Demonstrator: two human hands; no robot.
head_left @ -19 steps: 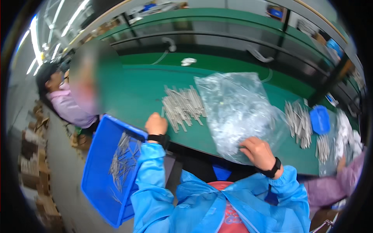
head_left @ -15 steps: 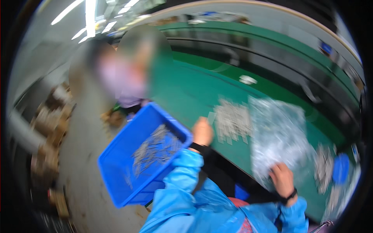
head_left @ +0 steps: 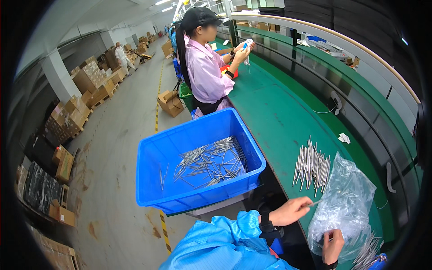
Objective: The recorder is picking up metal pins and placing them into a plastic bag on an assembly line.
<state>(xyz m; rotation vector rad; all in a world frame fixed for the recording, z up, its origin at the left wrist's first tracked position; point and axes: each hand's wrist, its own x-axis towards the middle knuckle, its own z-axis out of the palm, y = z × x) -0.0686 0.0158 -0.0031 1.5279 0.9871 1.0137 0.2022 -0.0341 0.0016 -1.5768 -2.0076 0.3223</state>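
Observation:
My left hand [head_left: 290, 211] is closed, with a thin metal rod [head_left: 314, 204] pinched at its fingertips beside a clear plastic bag [head_left: 344, 202]. With curled fingers, my right hand [head_left: 332, 246] grips the near part of that bag, which lies crumpled on the green bench. A bunch of similar metal rods [head_left: 311, 168] rests just beyond my left hand. Left of the bench stands a blue plastic bin [head_left: 198, 200] with many loose rods [head_left: 211, 162] scattered over its bottom. More thin rods [head_left: 368, 252] lie to the right of my right hand.
A co-worker in a pink top [head_left: 209, 74] stands further along the green bench [head_left: 279, 117], holding a small white item. A crumpled white scrap [head_left: 344, 138] lies near the far rail. Cardboard boxes [head_left: 92, 78] line the floor on the left.
The view has swung left and sharpened from a blur. My left hand has moved from near the bin's rim to beside the bag. My right hand stays at the bag.

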